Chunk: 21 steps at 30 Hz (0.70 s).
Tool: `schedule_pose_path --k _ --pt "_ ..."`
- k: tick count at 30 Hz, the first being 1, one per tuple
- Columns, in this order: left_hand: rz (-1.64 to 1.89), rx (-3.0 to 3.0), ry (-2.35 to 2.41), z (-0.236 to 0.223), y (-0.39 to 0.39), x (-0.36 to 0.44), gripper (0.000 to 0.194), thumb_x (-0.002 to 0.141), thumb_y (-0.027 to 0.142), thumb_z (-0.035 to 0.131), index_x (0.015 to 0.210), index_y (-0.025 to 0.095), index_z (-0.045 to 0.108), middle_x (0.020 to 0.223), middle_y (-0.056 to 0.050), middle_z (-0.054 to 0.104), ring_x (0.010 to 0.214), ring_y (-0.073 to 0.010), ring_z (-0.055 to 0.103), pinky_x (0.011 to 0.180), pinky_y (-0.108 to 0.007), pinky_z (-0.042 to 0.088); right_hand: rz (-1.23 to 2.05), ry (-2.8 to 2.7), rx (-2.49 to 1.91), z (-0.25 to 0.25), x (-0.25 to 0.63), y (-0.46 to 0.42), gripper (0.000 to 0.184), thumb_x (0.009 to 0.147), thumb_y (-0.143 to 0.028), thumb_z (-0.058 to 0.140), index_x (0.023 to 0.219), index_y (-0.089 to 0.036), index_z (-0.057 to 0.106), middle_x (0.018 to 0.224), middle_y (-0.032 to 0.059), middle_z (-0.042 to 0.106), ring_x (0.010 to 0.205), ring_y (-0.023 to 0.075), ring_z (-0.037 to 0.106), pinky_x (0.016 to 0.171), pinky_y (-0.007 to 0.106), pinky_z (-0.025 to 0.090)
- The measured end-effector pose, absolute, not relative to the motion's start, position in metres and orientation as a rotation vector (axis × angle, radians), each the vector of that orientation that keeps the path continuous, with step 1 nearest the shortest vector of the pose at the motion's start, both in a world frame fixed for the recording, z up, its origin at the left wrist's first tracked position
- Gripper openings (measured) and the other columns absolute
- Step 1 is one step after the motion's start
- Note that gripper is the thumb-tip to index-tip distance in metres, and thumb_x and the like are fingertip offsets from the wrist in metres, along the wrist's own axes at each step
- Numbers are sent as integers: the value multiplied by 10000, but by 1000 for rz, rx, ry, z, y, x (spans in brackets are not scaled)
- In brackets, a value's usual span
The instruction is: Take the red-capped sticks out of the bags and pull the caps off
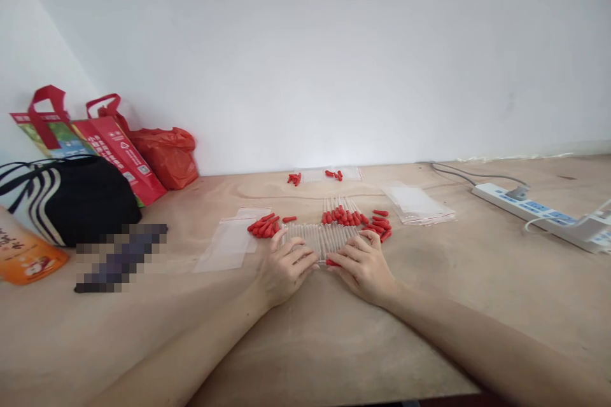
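Note:
A row of several thin clear tubes (321,235) lies side by side on the wooden table (305,331); some have red caps (341,215) at their far ends. My left hand (285,267) rests on the near left end of the row, fingers curled against the tubes. My right hand (361,262) lies on the near right end with fingers stretched flat, and a red cap (331,262) shows under its fingertips. Loose red caps lie in a pile at the left (264,226) and another at the right (379,224).
Clear zip bags lie at the left (232,238) and right (416,202). More red caps (294,179) sit by the wall. A black striped bag (67,198), red bags (119,146) and an orange pouch (26,254) stand at the left. A power strip (539,211) lies at the right.

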<state>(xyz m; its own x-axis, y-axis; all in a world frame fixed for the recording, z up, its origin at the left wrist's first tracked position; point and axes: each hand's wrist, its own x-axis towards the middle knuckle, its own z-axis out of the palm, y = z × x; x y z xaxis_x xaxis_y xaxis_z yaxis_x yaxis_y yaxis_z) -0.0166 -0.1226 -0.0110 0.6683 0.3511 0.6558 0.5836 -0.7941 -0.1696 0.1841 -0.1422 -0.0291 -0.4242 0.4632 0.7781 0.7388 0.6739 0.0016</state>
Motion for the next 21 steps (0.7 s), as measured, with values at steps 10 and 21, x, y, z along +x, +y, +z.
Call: schedule_pose_path --k 10,21 --pt "-852 -2472 -683 -5 -131 -16 171 833 194 476 717 210 600 656 43 656 795 -149 598 996 -496 189 -482 -2148 -861 -26 189 -144 168 809 -298 505 746 -235 648 547 -29 551 679 120 452 859 394 202" --pt "-866 -2437 -754 -5 -127 -28 199 838 202 457 709 213 609 659 18 642 750 -144 582 839 -388 341 -413 -2158 -899 -24 205 -145 160 788 -237 499 752 -262 653 548 -37 564 709 129 481 892 419 189"
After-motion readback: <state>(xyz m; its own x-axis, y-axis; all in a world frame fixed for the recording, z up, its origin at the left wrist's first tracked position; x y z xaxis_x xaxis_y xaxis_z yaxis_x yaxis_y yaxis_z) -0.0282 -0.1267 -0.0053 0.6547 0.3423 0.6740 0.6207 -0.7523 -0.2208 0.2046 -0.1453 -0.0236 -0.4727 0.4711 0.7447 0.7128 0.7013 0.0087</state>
